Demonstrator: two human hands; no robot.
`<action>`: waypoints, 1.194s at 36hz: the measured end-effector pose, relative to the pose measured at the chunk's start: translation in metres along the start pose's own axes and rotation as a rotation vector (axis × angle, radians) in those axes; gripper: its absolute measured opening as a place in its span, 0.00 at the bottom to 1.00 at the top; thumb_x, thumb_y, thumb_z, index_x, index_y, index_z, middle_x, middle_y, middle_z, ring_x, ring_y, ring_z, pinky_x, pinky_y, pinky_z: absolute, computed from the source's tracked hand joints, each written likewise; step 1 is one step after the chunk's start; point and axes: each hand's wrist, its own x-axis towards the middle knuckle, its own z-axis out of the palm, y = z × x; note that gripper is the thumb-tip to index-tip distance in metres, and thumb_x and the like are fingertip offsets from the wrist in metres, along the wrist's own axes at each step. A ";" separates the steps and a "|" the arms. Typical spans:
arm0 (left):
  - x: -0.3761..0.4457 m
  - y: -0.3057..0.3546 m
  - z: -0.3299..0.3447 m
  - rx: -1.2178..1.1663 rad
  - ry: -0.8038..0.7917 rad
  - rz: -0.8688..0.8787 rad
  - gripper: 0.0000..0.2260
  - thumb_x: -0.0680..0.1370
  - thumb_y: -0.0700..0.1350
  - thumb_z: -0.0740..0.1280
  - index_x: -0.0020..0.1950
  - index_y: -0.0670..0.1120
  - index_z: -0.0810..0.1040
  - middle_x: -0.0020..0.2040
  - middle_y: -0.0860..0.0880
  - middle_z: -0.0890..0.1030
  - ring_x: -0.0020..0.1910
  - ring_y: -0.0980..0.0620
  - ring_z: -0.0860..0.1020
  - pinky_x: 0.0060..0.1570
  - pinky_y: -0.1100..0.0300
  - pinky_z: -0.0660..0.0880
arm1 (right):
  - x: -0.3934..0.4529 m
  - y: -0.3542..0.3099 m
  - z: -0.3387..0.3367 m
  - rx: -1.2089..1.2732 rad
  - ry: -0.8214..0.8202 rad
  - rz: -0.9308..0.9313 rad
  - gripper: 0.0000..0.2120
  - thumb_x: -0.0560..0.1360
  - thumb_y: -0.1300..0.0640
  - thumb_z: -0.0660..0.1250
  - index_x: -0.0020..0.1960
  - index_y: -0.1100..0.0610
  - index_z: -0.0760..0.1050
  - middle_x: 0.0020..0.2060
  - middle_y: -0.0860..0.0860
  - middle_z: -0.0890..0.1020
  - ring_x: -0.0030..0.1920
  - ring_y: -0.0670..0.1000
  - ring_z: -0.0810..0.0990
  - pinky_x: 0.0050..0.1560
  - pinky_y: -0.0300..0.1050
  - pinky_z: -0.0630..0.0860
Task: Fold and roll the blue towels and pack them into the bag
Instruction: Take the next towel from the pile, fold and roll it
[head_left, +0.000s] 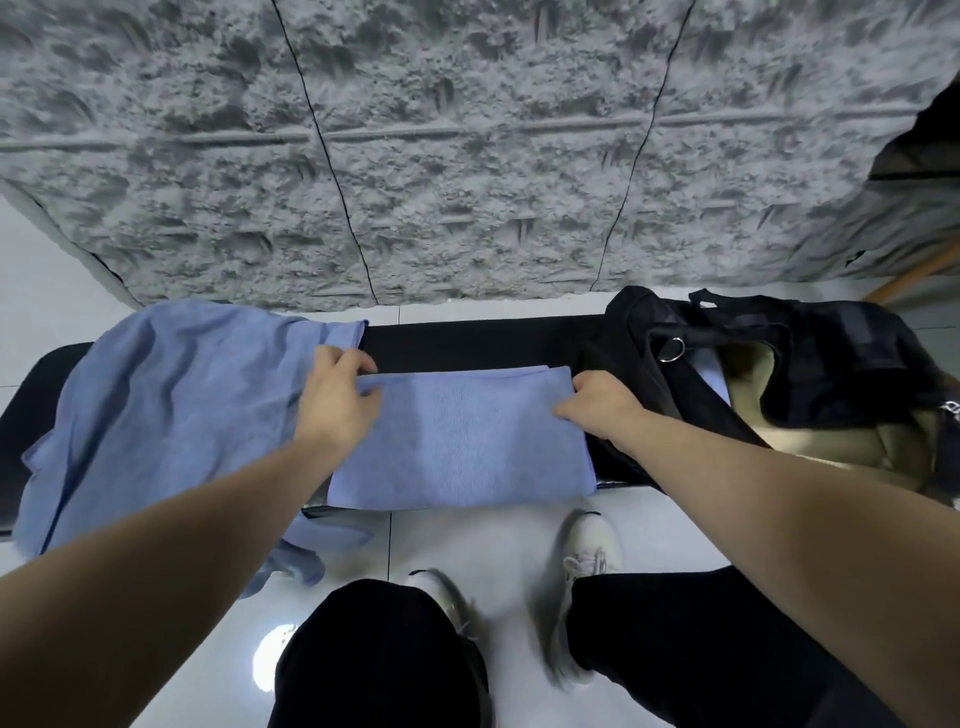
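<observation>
At three o'clock the black bag (769, 364) gapes open, something pale blue inside, hard to identify. Left hand (340, 397) and right hand (597, 405) pinch the folded towel (462, 436) at centre; loose towels (171, 405) at nine o'clock.

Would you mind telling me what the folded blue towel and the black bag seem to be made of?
The folded blue towel looks like soft matte microfibre or fine terry: a faint knit texture shows and it lies limp. The black bag looks like woven synthetic fabric, probably nylon, matte and slumped, with a beige lining and a metal ring.
</observation>
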 end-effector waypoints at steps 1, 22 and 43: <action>-0.003 0.008 0.003 -0.050 -0.026 0.035 0.05 0.77 0.39 0.65 0.48 0.49 0.74 0.51 0.51 0.71 0.44 0.51 0.74 0.36 0.56 0.74 | 0.000 0.001 0.002 0.025 0.013 -0.025 0.06 0.71 0.62 0.65 0.37 0.56 0.70 0.32 0.52 0.74 0.33 0.52 0.71 0.33 0.42 0.66; -0.038 0.112 0.079 -0.587 -0.407 -0.303 0.16 0.77 0.46 0.70 0.61 0.55 0.70 0.41 0.52 0.78 0.36 0.52 0.78 0.34 0.59 0.77 | -0.035 0.031 0.045 0.135 0.143 -0.478 0.13 0.74 0.65 0.64 0.56 0.54 0.79 0.53 0.48 0.78 0.52 0.47 0.77 0.54 0.36 0.72; -0.037 0.102 0.080 -0.720 -0.475 -0.389 0.09 0.83 0.50 0.60 0.52 0.50 0.78 0.54 0.47 0.81 0.51 0.50 0.80 0.46 0.56 0.80 | -0.017 0.020 0.023 0.281 0.289 -0.168 0.04 0.76 0.60 0.65 0.48 0.52 0.72 0.29 0.47 0.72 0.31 0.47 0.71 0.36 0.44 0.68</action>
